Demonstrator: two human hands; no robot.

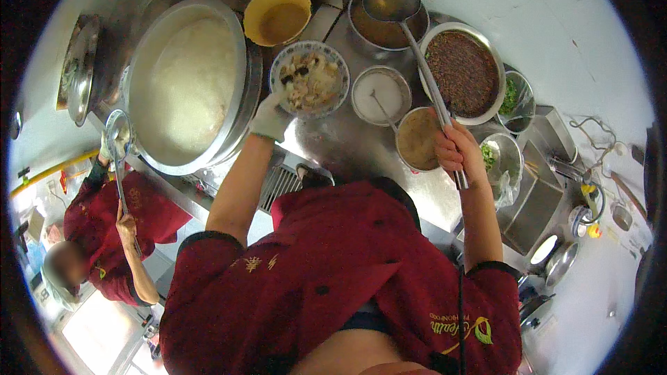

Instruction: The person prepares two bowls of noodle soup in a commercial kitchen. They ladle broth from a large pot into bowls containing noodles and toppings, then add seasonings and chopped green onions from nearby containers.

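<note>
My left hand (269, 116), in a pale glove, grips the near-left rim of a patterned bowl (309, 79) of chunky food with dark pieces. My bare right hand (461, 152) is closed around the handle of a long metal ladle (430, 70). The ladle's round head hangs over a metal pot of brown liquid (357, 21) at the back. Between my hands stand a small bowl of white granules (376, 91) with a spoon in it and a bowl of tan paste or powder (416, 140), partly behind my right hand.
A very large pot of cloudy broth (182, 88) stands left, a yellow basin of liquid (278, 15) behind. At right are a pan of dark red-brown seasoning (462, 75) and containers of chopped greens (509, 95). A co-worker (122, 213) at far left holds another ladle (119, 133).
</note>
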